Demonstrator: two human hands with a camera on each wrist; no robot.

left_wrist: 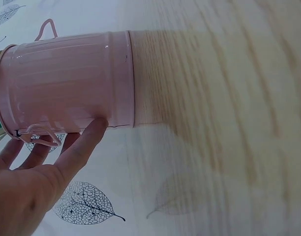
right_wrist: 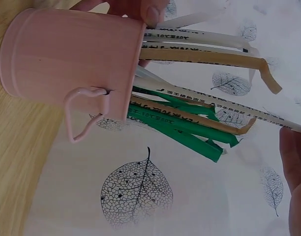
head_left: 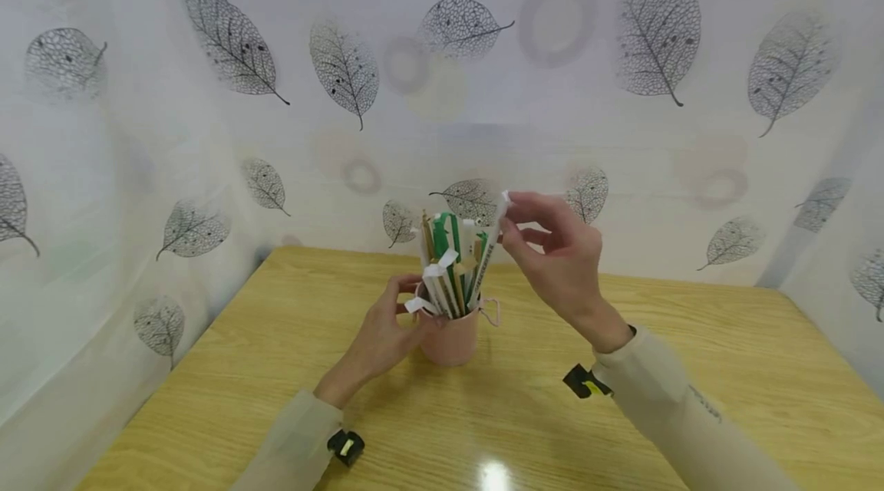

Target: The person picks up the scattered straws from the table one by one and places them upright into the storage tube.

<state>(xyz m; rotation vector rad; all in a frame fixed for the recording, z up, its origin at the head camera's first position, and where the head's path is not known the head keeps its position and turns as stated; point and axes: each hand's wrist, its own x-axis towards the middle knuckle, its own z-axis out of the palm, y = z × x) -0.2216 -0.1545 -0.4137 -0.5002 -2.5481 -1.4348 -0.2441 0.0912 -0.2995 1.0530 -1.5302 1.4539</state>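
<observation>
A small pink metal bucket (head_left: 450,344) with wire side handles stands upright on the table, filled with paper-wrapped drinking straws in white, green (right_wrist: 190,140) and brown (right_wrist: 204,55). My left hand (head_left: 382,334) holds its left side. The left wrist view has the thumb against the pink wall and the other fingers partly hidden behind it. At the bucket's upper right, my right hand (head_left: 562,257) pinches the top end of a white-wrapped straw (head_left: 487,255) between thumb and fingers. That straw leans right, its lower end still among the others; printed lettering shows along its wrapper in the right wrist view.
The wood-grain table (head_left: 691,337) extends to both sides of the bucket. Behind it hangs a pale cloth (head_left: 483,92) printed with dark leaves. Black straps (head_left: 345,446) sit by both sleeve cuffs.
</observation>
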